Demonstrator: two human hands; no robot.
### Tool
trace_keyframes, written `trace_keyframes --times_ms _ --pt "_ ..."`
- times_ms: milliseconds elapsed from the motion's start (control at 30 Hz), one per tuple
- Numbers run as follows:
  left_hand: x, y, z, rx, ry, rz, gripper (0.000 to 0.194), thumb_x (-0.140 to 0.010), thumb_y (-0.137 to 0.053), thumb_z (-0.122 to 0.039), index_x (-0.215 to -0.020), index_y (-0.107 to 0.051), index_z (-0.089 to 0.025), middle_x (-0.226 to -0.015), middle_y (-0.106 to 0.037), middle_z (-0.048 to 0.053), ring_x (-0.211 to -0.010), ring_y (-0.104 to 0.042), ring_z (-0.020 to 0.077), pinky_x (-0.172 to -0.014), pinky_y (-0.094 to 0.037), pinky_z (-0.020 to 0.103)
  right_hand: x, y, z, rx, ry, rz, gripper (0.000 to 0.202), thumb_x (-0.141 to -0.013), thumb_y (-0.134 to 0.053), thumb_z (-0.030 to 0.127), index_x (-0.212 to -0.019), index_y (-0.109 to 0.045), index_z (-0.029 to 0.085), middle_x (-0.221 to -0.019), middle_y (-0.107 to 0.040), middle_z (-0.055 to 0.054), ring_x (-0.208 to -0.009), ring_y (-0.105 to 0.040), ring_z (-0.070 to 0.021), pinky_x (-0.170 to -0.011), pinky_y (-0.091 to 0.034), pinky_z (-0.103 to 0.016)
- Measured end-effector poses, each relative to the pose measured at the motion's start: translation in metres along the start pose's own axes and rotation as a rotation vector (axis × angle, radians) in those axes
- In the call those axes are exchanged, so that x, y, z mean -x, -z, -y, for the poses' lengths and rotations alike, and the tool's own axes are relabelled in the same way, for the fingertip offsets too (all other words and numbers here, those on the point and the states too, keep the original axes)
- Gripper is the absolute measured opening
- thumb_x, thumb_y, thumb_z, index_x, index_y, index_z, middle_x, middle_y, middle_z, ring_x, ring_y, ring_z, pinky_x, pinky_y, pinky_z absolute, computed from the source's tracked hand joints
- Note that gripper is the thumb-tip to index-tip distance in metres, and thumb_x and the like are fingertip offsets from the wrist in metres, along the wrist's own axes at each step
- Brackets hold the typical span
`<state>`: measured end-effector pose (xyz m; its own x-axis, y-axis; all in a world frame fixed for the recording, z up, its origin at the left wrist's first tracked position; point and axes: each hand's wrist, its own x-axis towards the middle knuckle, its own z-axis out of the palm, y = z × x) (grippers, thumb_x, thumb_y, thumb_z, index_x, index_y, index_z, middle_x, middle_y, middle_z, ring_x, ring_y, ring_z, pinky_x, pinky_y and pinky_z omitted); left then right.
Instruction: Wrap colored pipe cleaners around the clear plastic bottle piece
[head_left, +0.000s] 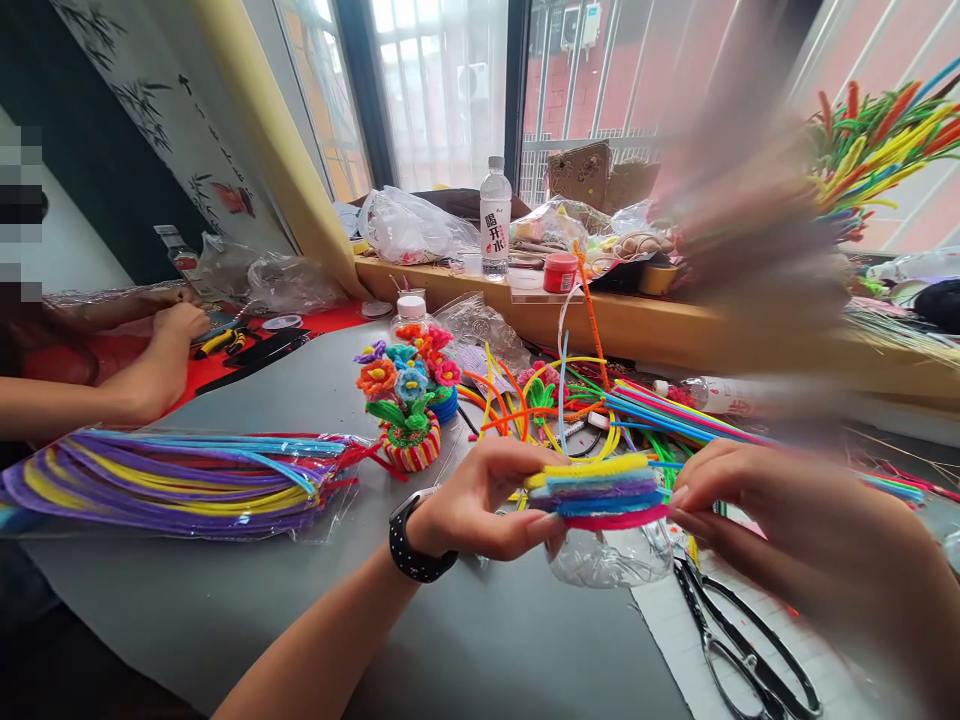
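Observation:
My left hand (487,500), a watch on its wrist, grips a clear plastic bottle base (615,557) whose upper part is wrapped in rings of yellow, light blue, purple, blue and pink pipe cleaner (607,492). At the right side of the rings, my right hand (739,495) has its fingers pinched at the end of a pipe cleaner; the back of this hand is blurred. Black-handled scissors (742,655) lie below it. Behind my left hand stands a small striped pot of pipe cleaner flowers (409,445).
A bag of pipe cleaners (180,485) lies at left, near another person's arms (161,360). Loose pipe cleaners (675,405) spread behind my hands. A water bottle (495,220) stands on the sill (450,292). Someone's blurred hand (772,230) is at upper right beside a pipe cleaner bunch (885,150).

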<state>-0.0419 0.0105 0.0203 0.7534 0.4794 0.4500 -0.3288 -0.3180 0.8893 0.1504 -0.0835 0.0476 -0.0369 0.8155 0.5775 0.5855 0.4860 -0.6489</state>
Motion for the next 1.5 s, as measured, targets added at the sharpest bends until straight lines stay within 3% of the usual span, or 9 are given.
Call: trace_keyframes --times_ms 133,333,867,1067,1200,1367,1500 --pt "-0.001 0.0 0.003 0.016 -0.045 0.012 0.023 -0.071 -0.056 -0.036 -0.066 -0.058 -0.013 -0.051 -0.053 0.004 -0.053 -0.048 0.013 -0.056 -0.041 0.025 0.0 0.001 -0.001 -0.041 -0.027 0.025 0.005 -0.074 -0.059 0.023 -0.071 -0.056 0.019 -0.072 -0.055 0.002 -0.067 -0.051 -0.0046 -0.063 -0.042 -0.013" --pt "-0.001 -0.003 0.001 -0.013 -0.08 -0.046 0.024 -0.071 -0.056 -0.038 -0.068 -0.059 -0.015 -0.054 -0.054 0.004 -0.052 -0.049 0.0128 -0.054 -0.04 0.024 -0.003 0.012 -0.015 -0.026 0.072 0.224 0.015 -0.073 -0.057 0.012 -0.083 -0.055 0.023 -0.079 -0.056 0.005 -0.073 -0.054 -0.0037 -0.066 -0.044 -0.011" --pt "0.0 -0.008 0.0 -0.033 -0.044 -0.113 0.025 -0.07 -0.056 -0.04 -0.065 -0.06 -0.016 -0.055 -0.051 0.003 -0.051 -0.045 0.0124 -0.051 -0.038 0.025 -0.003 0.012 -0.013 0.013 0.052 0.241 0.017 -0.074 -0.056 0.011 -0.084 -0.053 0.024 -0.08 -0.055 0.006 -0.074 -0.052 -0.0019 -0.068 -0.043 -0.009" --pt "0.0 -0.004 0.002 0.015 -0.016 -0.075 0.024 -0.07 -0.056 -0.038 -0.069 -0.06 -0.015 -0.054 -0.051 0.002 -0.051 -0.044 0.0118 -0.051 -0.036 0.024 -0.005 0.012 -0.015 0.025 0.062 0.218 0.012 -0.074 -0.058 0.014 -0.082 -0.054 0.023 -0.077 -0.056 0.005 -0.071 -0.053 -0.0021 -0.067 -0.043 -0.009" --pt "-0.002 -0.001 0.004 0.134 0.057 -0.047 0.024 -0.071 -0.058 -0.038 -0.072 -0.06 -0.014 -0.051 -0.048 0.0 -0.049 -0.043 0.0095 -0.047 -0.033 0.021 -0.006 0.008 -0.016 0.007 -0.039 0.187 0.005 -0.073 -0.059 0.022 -0.078 -0.056 0.021 -0.069 -0.056 0.004 -0.064 -0.053 -0.0033 -0.062 -0.045 -0.01" --pt "-0.005 0.0 0.009 0.243 0.047 -0.091 0.02 -0.072 -0.058 -0.033 -0.072 -0.059 -0.013 -0.053 -0.047 -0.001 -0.048 -0.04 0.0072 -0.047 -0.03 0.02 -0.006 -0.002 -0.007 -0.152 -0.295 -0.005 0.016 -0.073 -0.059 0.033 -0.073 -0.055 0.018 -0.065 -0.052 0.0 -0.06 -0.052 -0.0064 -0.052 -0.044 -0.014" --pt "-0.005 0.0 0.011 0.263 0.044 -0.133 0.019 -0.071 -0.057 -0.031 -0.067 -0.057 -0.012 -0.053 -0.046 -0.001 -0.049 -0.039 0.0069 -0.047 -0.029 0.02 -0.006 -0.007 -0.001 -0.18 -0.306 -0.09 0.011 -0.071 -0.061 0.028 -0.07 -0.057 0.018 -0.069 -0.051 0.003 -0.048 -0.039 0.0 -0.038 -0.032 -0.01"
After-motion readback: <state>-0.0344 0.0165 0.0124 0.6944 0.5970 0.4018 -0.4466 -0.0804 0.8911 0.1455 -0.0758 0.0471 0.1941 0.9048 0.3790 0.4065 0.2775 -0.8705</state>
